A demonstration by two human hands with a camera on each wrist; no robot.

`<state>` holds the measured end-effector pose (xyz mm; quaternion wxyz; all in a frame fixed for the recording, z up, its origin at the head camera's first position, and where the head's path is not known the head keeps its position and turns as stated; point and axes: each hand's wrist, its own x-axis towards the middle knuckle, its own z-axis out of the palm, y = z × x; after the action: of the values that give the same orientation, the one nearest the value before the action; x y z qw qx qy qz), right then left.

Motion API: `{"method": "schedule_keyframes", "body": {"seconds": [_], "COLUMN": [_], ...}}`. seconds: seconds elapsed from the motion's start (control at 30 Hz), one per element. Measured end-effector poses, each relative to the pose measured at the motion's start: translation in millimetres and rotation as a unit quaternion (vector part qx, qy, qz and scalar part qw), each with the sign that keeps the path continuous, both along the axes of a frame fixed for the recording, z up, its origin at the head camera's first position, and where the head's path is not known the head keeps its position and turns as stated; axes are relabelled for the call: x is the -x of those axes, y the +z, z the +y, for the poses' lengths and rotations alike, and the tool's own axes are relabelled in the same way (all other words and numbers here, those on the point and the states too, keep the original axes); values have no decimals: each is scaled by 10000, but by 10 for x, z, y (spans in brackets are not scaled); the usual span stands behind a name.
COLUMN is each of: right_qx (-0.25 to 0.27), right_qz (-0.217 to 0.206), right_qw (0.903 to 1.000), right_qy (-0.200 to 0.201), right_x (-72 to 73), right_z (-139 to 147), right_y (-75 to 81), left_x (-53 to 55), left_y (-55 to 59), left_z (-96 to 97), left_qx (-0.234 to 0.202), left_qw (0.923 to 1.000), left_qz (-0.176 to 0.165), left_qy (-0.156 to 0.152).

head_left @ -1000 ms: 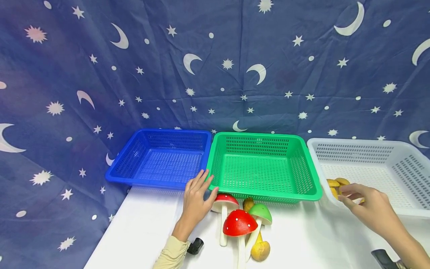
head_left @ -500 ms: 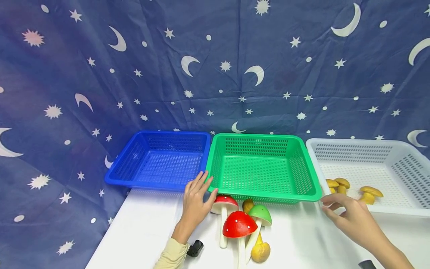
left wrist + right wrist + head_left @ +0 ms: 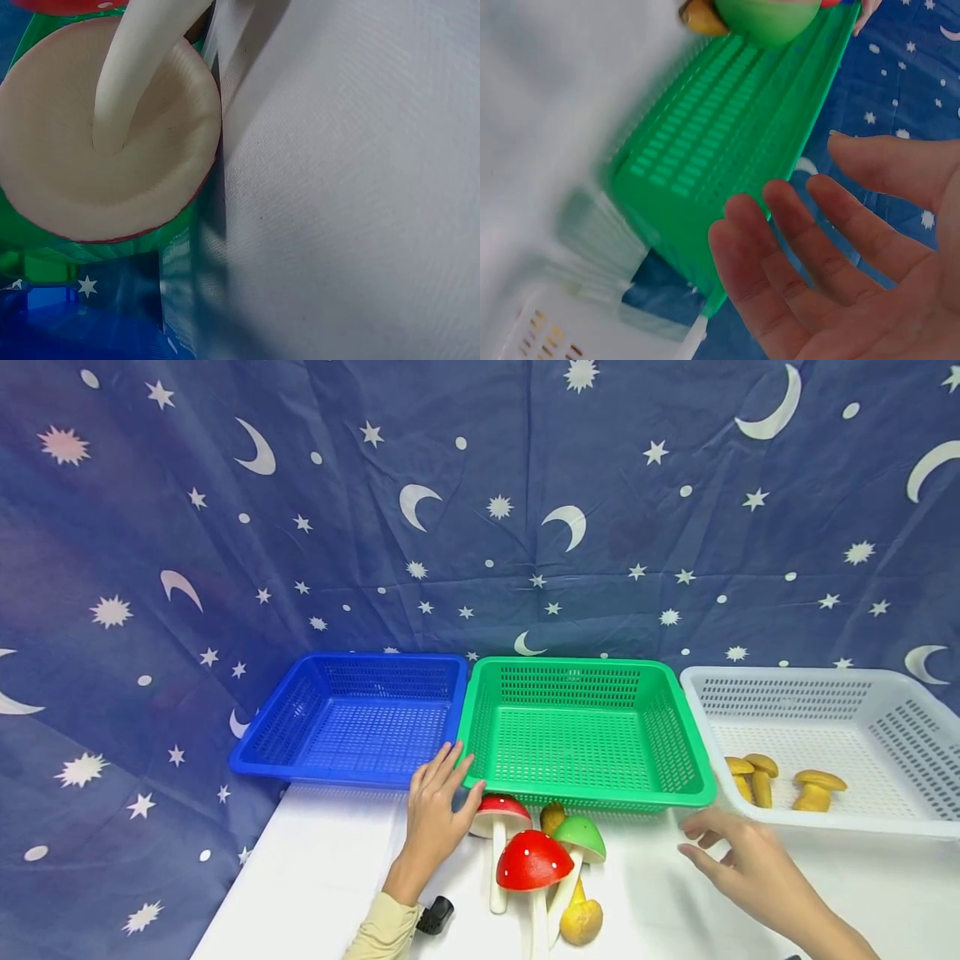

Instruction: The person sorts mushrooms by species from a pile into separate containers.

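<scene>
My left hand (image 3: pixel 435 818) rests at the front corner of the green basket (image 3: pixel 585 800), beside the blue basket (image 3: pixel 300 770), fingers extended. Beside it a red-capped toy mushroom (image 3: pixel 501 814) leans on the green basket; its pale underside fills much of the left wrist view. Another red spotted mushroom (image 3: pixel 534 860), a green-capped mushroom (image 3: pixel 583 837) and a yellow mushroom (image 3: pixel 582 920) lie close together, with a brownish cap (image 3: pixel 552 817) partly hidden behind. My right hand (image 3: pixel 750 868) hovers over the table before the white basket (image 3: pixel 862 825). Nothing is in its loosely bent fingers, as the right wrist view (image 3: pixel 840 270) confirms.
Several yellow mushrooms (image 3: pixel 817 789) lie inside the white basket, near its front left. The three baskets stand in a row along the back of the white table (image 3: pixel 315 868). A blue cloth (image 3: pixel 450 527) with moons and stars hangs behind them.
My right hand has moved left, out of the white basket and over the table, uncovering a yellow mushroom in that basket. The left hand stays in place.
</scene>
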<state>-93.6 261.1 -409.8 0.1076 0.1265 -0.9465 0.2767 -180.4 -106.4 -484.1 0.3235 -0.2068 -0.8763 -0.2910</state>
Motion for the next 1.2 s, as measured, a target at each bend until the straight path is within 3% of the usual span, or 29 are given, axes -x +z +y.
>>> {"method": "schedule_keyframes", "body": {"seconds": [0.23,0.6,0.83,1.2], "right_qx": [50,53,104,283], "right_qz": [102,-186,-819,-1216], "right_qw": [9995,9983,9925,9795], "right_qy": [305,545,901,1584], "right_x": [-87,-179,-180,-227], "right_z": [-158,-319,-403,-574], "right_y": [-44,-109,-211,-445], "left_x": [4,3,4,16], "left_y": [-19,-17,-27,-52], "left_z": [-4,4,4,10], "left_qx": [3,-53,-53,-52], "left_qw": [10000,9999,9998,9999], "left_qz": [89,131,213,140], "left_qy": [12,-27,-4,24]}}
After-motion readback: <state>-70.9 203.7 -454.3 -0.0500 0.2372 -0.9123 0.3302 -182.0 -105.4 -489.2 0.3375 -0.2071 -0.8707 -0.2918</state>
